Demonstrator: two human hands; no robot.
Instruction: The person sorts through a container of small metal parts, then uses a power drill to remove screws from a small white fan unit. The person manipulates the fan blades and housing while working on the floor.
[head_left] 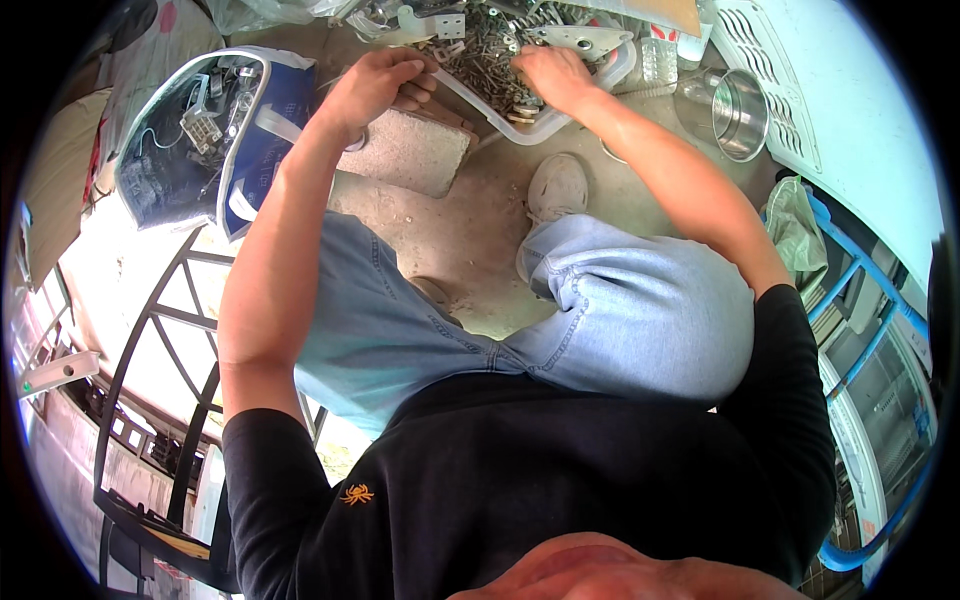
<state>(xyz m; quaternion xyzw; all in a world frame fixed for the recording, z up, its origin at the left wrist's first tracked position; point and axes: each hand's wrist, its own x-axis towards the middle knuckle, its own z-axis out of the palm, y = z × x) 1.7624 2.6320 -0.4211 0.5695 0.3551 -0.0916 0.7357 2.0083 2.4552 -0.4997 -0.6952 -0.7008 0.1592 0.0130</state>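
Note:
My left hand (390, 82) is curled at the left rim of a translucent plastic tray (548, 130), fingers closed on something I cannot make out. The tray holds a pile of mixed screws and small metal hardware (485, 45). My right hand (550, 75) reaches into that pile, its fingers bent among the pieces, whatever they hold too small to name. A perforated metal plate (575, 38) lies across the tray beside it. Beneath my left hand is a pale rough block (415, 160).
A blue bag (250, 170) of metal parts sits at left, above a black metal frame (170, 300). At right are a steel pot (740, 110), a white vented panel (790, 90) and a blue tubular frame (840, 280). My shoe (557, 185) rests on the floor.

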